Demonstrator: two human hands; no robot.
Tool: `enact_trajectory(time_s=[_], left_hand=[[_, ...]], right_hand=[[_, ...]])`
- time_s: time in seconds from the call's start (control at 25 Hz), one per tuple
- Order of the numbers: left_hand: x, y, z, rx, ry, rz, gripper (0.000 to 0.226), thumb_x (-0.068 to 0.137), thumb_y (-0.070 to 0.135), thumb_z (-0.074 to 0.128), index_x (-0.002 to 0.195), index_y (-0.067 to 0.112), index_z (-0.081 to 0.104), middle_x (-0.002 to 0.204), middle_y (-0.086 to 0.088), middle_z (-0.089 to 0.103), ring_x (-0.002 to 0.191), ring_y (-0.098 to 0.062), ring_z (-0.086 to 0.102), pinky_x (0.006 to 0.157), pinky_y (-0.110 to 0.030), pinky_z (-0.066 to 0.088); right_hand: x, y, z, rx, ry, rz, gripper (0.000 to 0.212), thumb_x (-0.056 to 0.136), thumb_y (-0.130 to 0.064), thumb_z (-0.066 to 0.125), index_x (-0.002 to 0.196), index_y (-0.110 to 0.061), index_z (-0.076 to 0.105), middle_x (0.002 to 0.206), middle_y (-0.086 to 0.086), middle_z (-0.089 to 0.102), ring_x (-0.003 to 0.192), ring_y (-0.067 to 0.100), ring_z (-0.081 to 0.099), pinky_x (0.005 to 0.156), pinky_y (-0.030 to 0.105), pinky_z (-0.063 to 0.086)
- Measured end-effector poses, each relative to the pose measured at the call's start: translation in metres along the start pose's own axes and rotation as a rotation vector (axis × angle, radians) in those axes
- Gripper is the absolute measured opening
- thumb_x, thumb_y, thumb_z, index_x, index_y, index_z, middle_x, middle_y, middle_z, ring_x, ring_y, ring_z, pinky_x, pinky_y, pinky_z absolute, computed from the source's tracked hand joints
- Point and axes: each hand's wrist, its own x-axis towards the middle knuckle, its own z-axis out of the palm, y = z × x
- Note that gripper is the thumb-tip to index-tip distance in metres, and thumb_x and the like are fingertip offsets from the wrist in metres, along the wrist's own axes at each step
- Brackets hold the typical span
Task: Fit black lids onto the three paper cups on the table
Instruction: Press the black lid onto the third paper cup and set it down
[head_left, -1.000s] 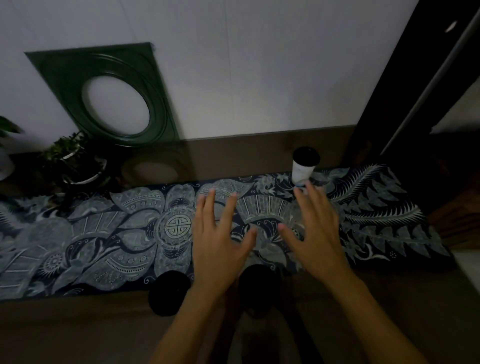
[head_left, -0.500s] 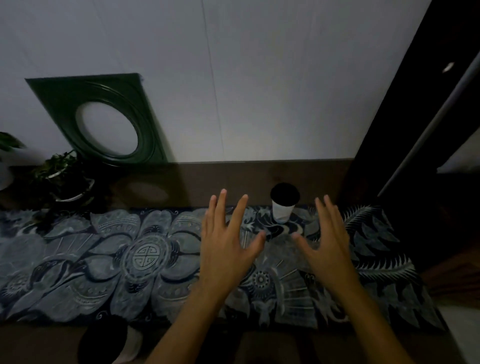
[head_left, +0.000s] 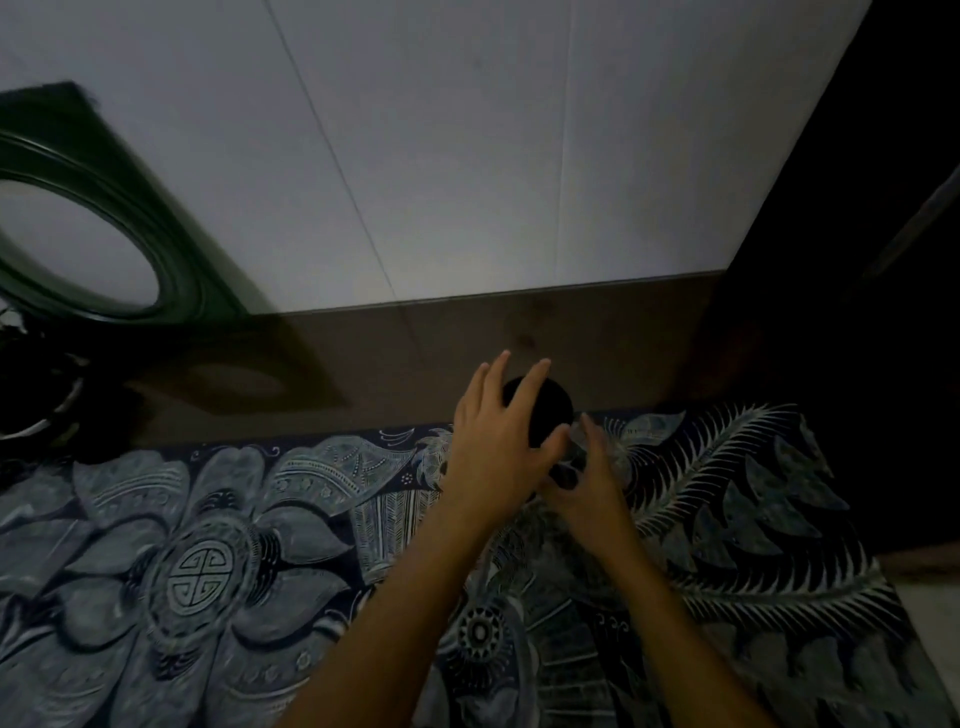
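Left hand, fingers flat, presses the black lid home at the cloth's far edge; right hand braces below, grip unclear.

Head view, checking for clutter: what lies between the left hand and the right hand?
Only the black lid, in the head view: left hand reaching over it, right hand close beside it.

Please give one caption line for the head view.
Left hand and right hand flank a black-lidded paper cup at the patterned cloth's far edge.

Dim white wall, green frame
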Motion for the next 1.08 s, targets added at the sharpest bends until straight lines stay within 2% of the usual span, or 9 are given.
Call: enact_trajectory(time_s=[0.08, 0.24, 0.32, 0.4, 0.48, 0.56, 0.68, 0.84, 1.08], left_hand=[[0.02, -0.002, 0.018, 0.169, -0.062, 0.048, 0.071, 0.093, 0.058, 0.052, 0.155, 0.037, 0.025, 0.165, -0.014, 0.024, 0.15, -0.041, 0.021, 0.116, -0.058, 0.025], [0.035, -0.012, 0.039, 0.277, -0.143, 0.061, 0.067, 0.092, 0.06, 0.051, 0.151, 0.036, 0.033, 0.154, -0.015, 0.041, 0.134, -0.043, 0.042, 0.101, -0.059, 0.046], [0.03, -0.013, 0.038, 0.218, -0.101, 0.043, 0.062, 0.091, 0.057, 0.054, 0.147, 0.032, 0.041, 0.147, -0.015, 0.046, 0.126, -0.041, 0.047, 0.095, -0.054, 0.051], [0.021, -0.014, 0.024, 0.096, -0.063, -0.039, 0.058, 0.091, 0.055, 0.055, 0.143, 0.031, 0.045, 0.144, -0.012, 0.047, 0.124, -0.036, 0.046, 0.093, -0.048, 0.052], [0.009, -0.013, 0.001, -0.108, -0.029, -0.16, 0.057, 0.09, 0.057, 0.053, 0.14, 0.032, 0.046, 0.139, -0.008, 0.048, 0.123, -0.029, 0.046, 0.093, -0.041, 0.05], [-0.011, -0.009, -0.032, -0.361, 0.031, -0.241, 0.055, 0.087, 0.06, 0.049, 0.135, 0.034, 0.05, 0.13, -0.003, 0.052, 0.115, -0.022, 0.052, 0.091, -0.038, 0.052], [-0.046, 0.005, -0.086, -0.738, 0.109, -0.3, 0.03, 0.098, 0.043, 0.053, 0.123, 0.028, 0.061, 0.117, 0.006, 0.062, 0.102, -0.016, 0.061, 0.083, -0.028, 0.053], [-0.11, 0.027, -0.15, -0.942, 0.2, -0.351, 0.035, 0.107, 0.031, 0.036, 0.113, 0.028, 0.071, 0.11, 0.014, 0.073, 0.094, 0.004, 0.067, 0.078, -0.018, 0.052], [-0.196, 0.076, -0.203, -1.162, 0.353, -0.283, 0.044, 0.092, 0.037, 0.04, 0.108, 0.017, 0.075, 0.112, -0.004, 0.077, 0.105, -0.021, 0.071, 0.089, -0.04, 0.056]], right_hand=[[0.025, 0.006, 0.015, -0.027, -0.027, -0.037, 0.086, 0.078, -0.043, 0.075, 0.147, -0.028, 0.025, 0.139, -0.015, 0.046, 0.124, 0.004, 0.052, 0.097, 0.029, 0.052], [0.049, 0.016, 0.039, -0.412, 0.089, -0.042, 0.074, 0.077, -0.062, 0.045, 0.134, -0.015, 0.039, 0.123, 0.009, 0.058, 0.108, 0.026, 0.059, 0.092, 0.046, 0.051], [0.046, 0.019, 0.04, -0.361, 0.087, -0.04, 0.071, 0.075, -0.066, 0.041, 0.129, -0.019, 0.044, 0.117, 0.004, 0.061, 0.103, 0.021, 0.062, 0.085, 0.043, 0.055], [0.035, 0.011, 0.033, -0.177, 0.049, -0.059, 0.056, 0.073, -0.056, 0.062, 0.121, -0.03, 0.048, 0.11, -0.006, 0.063, 0.096, 0.009, 0.064, 0.076, 0.036, 0.059], [0.02, -0.001, 0.019, -0.098, 0.017, -0.135, 0.059, 0.07, -0.042, 0.076, 0.122, -0.033, 0.048, 0.115, -0.006, 0.063, 0.101, 0.009, 0.064, 0.078, 0.037, 0.059], [-0.005, -0.024, 0.006, -0.136, -0.024, -0.225, 0.065, 0.069, -0.04, 0.077, 0.127, -0.033, 0.048, 0.12, -0.003, 0.059, 0.104, 0.005, 0.061, 0.08, 0.031, 0.058], [-0.059, -0.075, -0.015, -0.25, -0.021, -0.38, 0.068, 0.066, -0.043, 0.075, 0.126, -0.033, 0.044, 0.118, -0.008, 0.046, 0.103, -0.01, 0.05, 0.08, 0.011, 0.047], [-0.146, -0.144, -0.035, -0.493, -0.069, -0.616, 0.079, 0.064, -0.055, 0.072, 0.132, -0.034, 0.038, 0.123, -0.005, 0.047, 0.104, 0.01, 0.057, 0.08, 0.035, 0.056], [-0.26, -0.206, -0.047, -0.757, 0.014, -0.866, 0.086, 0.068, -0.06, 0.066, 0.142, -0.03, 0.036, 0.127, -0.004, 0.058, 0.095, 0.015, 0.066, 0.069, 0.038, 0.06]])
